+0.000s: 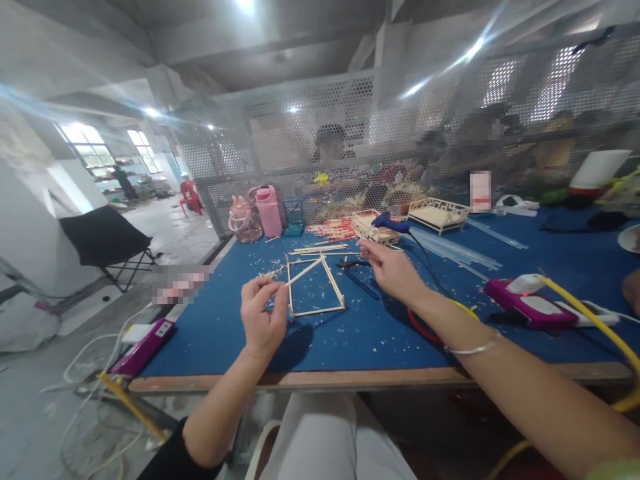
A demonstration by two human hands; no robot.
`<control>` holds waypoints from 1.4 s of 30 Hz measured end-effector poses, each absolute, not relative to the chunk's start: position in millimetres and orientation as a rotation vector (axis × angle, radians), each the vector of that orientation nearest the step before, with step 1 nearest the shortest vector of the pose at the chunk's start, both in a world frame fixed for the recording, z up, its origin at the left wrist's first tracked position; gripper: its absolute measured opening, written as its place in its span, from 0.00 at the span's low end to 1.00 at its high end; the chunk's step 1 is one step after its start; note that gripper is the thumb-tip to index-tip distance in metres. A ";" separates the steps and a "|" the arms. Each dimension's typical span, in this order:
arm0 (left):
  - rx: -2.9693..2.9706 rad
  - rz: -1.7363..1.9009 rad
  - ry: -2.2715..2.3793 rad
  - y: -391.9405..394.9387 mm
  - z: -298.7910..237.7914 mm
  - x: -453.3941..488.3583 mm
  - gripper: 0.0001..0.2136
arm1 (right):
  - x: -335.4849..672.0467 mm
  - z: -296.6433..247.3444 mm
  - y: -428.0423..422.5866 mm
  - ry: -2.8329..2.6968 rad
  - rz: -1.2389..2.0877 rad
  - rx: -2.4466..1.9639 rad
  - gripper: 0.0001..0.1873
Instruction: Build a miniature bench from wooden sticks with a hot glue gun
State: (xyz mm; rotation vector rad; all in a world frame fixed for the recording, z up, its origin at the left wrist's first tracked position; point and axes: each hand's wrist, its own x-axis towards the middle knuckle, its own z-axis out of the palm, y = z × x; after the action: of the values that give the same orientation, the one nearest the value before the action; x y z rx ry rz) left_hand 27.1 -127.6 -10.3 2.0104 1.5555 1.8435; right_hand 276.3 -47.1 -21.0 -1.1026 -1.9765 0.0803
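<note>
Frame: thin pale sticks, four-sided, lying on the blue tabletop; short stub at its near right corner; single stick: pale, straight, pinched at its near left end; slants across the frame, far tip by its far right corner; can't tell if touching.

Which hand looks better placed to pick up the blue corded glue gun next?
Probably the right hand: it appears closer to the blue corded glue gun, while the left hand, farther off, holds a thin pale wooden stick.
</note>
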 end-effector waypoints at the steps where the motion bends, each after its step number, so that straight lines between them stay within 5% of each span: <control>1: 1.864 1.850 1.536 -136.4 -10.5 31.6 0.07 | 285.1 -17.7 -55.0 -1.903 0.106 -1.136 0.25; 10: 0.879 1.525 1.016 -176.3 -37.4 80.9 0.17 | 361.0 -35.2 -123.6 -1.887 0.300 -1.591 0.24; 14: 0.815 1.428 1.030 -178.1 -39.3 84.8 0.19 | 366.9 -47.1 -134.0 -1.996 0.149 -1.765 0.14; 19: 0.839 1.410 1.093 -181.1 -41.1 83.0 0.19 | 351.5 -42.4 -123.6 -2.108 0.042 -2.002 0.15; 23: 0.663 1.380 0.991 -188.9 -39.0 80.9 0.19 | 347.8 -26.7 -117.8 -1.832 0.278 -2.191 0.24; 26: 0.460 1.285 0.888 -194.9 -33.6 80.1 0.12 | 347.8 -21.5 -132.3 -1.632 0.712 -1.961 0.34; 29: 0.287 1.163 0.838 -197.3 -26.5 82.0 0.04 | 340.5 -23.8 -154.7 -1.579 0.965 -1.537 0.32; 35: 0.307 0.995 0.753 -200.2 -24.0 90.4 0.05 | 296.4 -25.8 -169.5 -1.425 1.176 -1.064 0.30; 42: 0.788 1.014 0.958 -206.4 -36.5 94.6 0.19 | 258.1 -5.6 -162.8 -1.277 1.095 -0.852 0.27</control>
State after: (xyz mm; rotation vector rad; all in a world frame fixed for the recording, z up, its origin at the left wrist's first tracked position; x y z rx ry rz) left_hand 94.6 -206.4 -36.5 0.7876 0.9576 1.0140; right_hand 258.1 -162.8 -5.6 -0.8517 -1.2766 1.0952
